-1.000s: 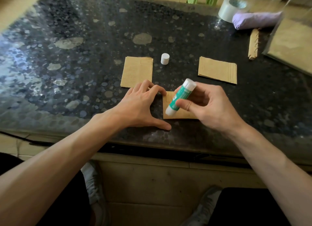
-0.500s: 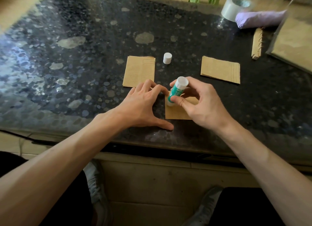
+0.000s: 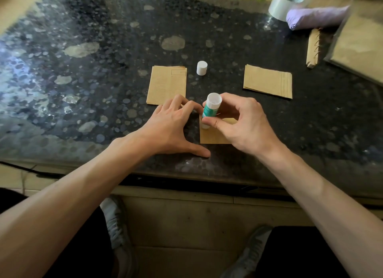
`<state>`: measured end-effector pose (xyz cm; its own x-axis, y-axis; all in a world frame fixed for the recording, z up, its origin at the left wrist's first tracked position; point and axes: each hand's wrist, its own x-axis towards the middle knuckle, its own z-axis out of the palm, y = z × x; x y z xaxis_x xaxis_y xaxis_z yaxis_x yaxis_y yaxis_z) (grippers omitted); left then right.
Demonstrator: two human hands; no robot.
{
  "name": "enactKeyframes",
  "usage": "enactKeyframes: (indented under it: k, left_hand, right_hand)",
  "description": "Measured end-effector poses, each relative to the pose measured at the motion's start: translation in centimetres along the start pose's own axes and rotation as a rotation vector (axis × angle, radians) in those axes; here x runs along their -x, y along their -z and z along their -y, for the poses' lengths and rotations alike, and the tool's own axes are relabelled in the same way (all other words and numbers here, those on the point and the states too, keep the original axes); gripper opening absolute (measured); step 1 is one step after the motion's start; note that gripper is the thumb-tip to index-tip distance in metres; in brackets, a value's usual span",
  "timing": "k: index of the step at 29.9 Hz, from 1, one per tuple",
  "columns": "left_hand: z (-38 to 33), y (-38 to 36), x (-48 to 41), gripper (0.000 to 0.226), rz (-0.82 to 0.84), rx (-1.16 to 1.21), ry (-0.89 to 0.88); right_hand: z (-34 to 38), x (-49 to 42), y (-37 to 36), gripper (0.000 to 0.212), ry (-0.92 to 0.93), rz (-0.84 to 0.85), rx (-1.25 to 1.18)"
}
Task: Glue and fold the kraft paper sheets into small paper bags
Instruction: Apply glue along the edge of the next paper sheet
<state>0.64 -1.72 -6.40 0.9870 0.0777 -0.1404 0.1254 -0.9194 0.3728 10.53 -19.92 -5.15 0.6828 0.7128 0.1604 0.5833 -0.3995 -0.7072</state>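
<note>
2 hands over a dark table (image 3: pixel 207 28) — the right hand (image 3: pixel 242 124) grips an upright glue stick (image 3: pixel 209 109) on a kraft sheet (image 3: pixel 213 135); the left hand (image 3: pixel 172 126) lies flat, fingers spread, beside it. Best pressed evenly along the edge.

One head-worn view, forward and down, close over the hands (image 3: pixel 207 126) at the table's (image 3: pixel 103 49) near edge.

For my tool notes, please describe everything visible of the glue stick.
The glue stick is a small tube, plastic by its look, with a green label and white ends. It stands nearly upright, its lower end on the small kraft sheet. The right hand pinches it. Its white cap stands apart on the table.
</note>
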Motion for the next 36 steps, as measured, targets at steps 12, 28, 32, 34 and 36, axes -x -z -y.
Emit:
enactKeyframes:
  k: [12, 28, 32, 34, 36]
  left_hand:
    - [0.2, -0.1, -0.1, 0.114, 0.000, -0.004, 0.000]
    - [0.2, -0.1, -0.1, 0.114, -0.001, -0.005, -0.003]
    - [0.2, -0.2, -0.1, 0.111, -0.007, 0.002, -0.008]
    - [0.2, -0.2, -0.1, 0.110, -0.012, 0.002, -0.011]
    - [0.2, -0.2, -0.1, 0.109, -0.012, 0.002, -0.012]
  right_hand:
    - [0.3, 0.2, 0.7, 0.031, -0.008, 0.059, 0.010]
    - [0.8, 0.9, 1.2, 0.028, 0.017, 0.175, -0.050]
    - [1.0, 1.0, 1.5, 0.030, 0.026, 0.201, -0.039]
    - [1.0, 1.1, 1.6, 0.030, 0.023, 0.201, -0.049]
    - [1.0, 1.2, 1.7, 0.030, 0.021, 0.206, -0.062]
